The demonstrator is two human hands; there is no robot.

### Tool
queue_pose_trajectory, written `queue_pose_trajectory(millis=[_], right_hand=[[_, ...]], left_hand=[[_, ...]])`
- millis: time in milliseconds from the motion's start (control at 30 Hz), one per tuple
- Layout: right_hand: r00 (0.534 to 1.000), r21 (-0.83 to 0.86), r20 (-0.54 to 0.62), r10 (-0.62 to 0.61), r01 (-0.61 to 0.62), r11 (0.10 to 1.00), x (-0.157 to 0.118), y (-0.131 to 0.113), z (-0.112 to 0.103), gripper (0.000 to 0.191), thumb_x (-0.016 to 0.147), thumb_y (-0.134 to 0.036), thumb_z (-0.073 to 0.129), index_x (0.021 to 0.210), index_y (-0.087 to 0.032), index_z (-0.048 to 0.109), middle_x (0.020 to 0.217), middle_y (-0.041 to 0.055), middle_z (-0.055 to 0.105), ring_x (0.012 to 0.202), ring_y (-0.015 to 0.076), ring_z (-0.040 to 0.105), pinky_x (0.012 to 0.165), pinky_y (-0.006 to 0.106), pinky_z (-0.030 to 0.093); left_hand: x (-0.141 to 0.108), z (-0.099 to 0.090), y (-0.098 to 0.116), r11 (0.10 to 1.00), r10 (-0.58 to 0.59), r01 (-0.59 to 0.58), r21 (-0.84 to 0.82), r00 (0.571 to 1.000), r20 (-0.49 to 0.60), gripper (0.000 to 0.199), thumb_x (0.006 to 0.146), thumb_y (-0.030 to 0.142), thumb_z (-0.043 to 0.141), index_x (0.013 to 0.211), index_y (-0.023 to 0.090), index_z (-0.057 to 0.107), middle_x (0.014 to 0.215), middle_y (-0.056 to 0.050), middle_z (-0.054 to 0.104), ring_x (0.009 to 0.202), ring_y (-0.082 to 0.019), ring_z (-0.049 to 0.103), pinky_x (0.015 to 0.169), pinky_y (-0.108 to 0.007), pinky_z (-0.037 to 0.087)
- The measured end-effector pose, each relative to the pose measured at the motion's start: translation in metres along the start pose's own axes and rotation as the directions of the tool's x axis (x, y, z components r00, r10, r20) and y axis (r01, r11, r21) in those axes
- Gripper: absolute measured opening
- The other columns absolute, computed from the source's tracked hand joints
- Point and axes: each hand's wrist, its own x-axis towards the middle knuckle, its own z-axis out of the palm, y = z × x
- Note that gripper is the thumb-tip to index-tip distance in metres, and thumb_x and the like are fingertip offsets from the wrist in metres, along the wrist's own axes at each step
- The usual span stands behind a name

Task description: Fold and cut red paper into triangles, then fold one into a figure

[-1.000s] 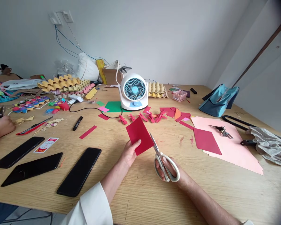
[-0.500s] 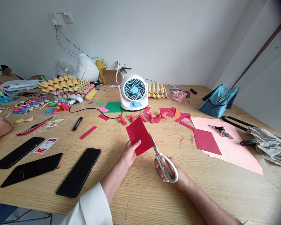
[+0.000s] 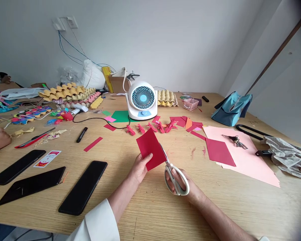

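Note:
My left hand pinches a dark red sheet of paper by its lower left side, thumb on top. In my right hand is a pair of scissors with white handles, my fingers through the loops. Its blades lie along the right edge of the red sheet; whether they are parted there I cannot tell. Beyond the sheet, several red paper pieces, cut and bunched, lie in a row on the wooden table. A narrow red paper strip lies to the left.
A white fan stands at the back. Black phones lie at left, near a marker and a craft knife. Pink sheets with keys and a blue bag are at right. Another person's hand shows far left.
The red sheet has shifted slightly right and down against the scissors, with my left hand. The camera view has moved a little. Both hands keep their hold.

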Motion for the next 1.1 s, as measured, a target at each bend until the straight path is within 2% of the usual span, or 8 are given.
queue_pose_trajectory(millis=[300, 567, 867, 1100], right_hand=[[1.000, 0.020, 0.002, -0.002, 0.002, 1.000, 0.003, 0.001, -0.001, 0.047, 0.091, -0.062, 0.044, 0.086, -0.018, 0.057, 0.055, -0.0020, 0.053, 0.043, 0.0104, 0.046, 0.042, 0.022, 0.031], [0.999, -0.013, -0.038, 0.011, -0.012, 1.000, 0.002, -0.006, 0.003, 0.049, 0.086, -0.067, 0.047, 0.078, -0.019, 0.055, 0.050, -0.0038, 0.049, 0.040, 0.0097, 0.042, 0.041, 0.022, 0.030], [0.999, 0.032, -0.034, 0.004, -0.003, 0.999, 0.004, -0.002, 0.001, 0.049, 0.087, -0.066, 0.047, 0.082, -0.018, 0.055, 0.053, -0.0030, 0.051, 0.042, 0.0096, 0.045, 0.041, 0.022, 0.031], [0.998, -0.002, -0.062, 0.032, -0.032, 0.999, 0.003, -0.007, 0.002, 0.051, 0.087, -0.067, 0.047, 0.079, -0.018, 0.055, 0.051, -0.0035, 0.049, 0.041, 0.0088, 0.044, 0.041, 0.021, 0.032]], left_hand=[[-0.001, 0.000, -0.005, 1.000, -0.021, 0.022, 0.023, 1.000, -0.012, 0.038, 0.071, 0.028, 0.081, 0.105, 0.015, 0.069, 0.102, -0.010, 0.075, 0.095, -0.024, 0.070, 0.092, -0.036, 0.050], [-0.002, 0.004, -0.004, 0.999, -0.026, 0.028, 0.029, 0.999, -0.039, 0.042, 0.068, 0.029, 0.082, 0.105, 0.014, 0.069, 0.106, -0.011, 0.074, 0.098, -0.024, 0.069, 0.094, -0.037, 0.049], [-0.007, 0.008, 0.000, 0.995, -0.048, 0.048, 0.087, 0.999, 0.004, 0.043, 0.073, 0.029, 0.079, 0.111, 0.013, 0.067, 0.111, -0.013, 0.073, 0.102, -0.024, 0.068, 0.095, -0.037, 0.050], [-0.008, 0.012, 0.003, 0.991, -0.082, 0.082, 0.103, 0.997, -0.010, 0.048, 0.071, 0.032, 0.080, 0.112, 0.012, 0.066, 0.114, -0.014, 0.072, 0.104, -0.026, 0.068, 0.096, -0.038, 0.050]])
